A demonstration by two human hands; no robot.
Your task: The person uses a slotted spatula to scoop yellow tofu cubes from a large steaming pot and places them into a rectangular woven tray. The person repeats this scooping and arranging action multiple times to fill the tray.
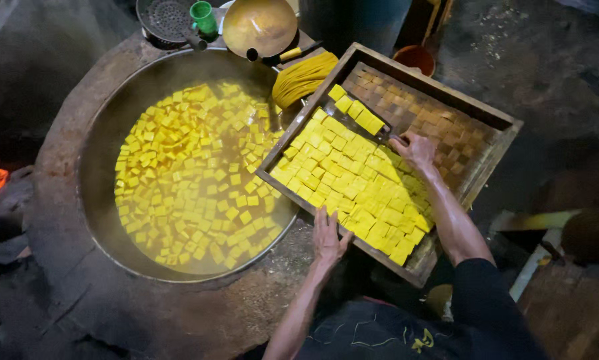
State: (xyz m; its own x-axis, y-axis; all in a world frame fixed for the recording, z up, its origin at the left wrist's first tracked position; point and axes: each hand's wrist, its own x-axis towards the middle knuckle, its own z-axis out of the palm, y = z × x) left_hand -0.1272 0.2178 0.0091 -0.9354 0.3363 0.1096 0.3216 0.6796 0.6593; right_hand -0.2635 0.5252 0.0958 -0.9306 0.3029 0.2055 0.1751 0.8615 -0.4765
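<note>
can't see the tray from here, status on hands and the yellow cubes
Left hand flat on wooden tray near edge. Right hand among yellow cubes inside. Tray tilted over steaming pan; nothing blocking.

A wooden tray (493, 120) of cubes (353, 177) rests tilted on the pan's (106, 133) right rim.
</note>
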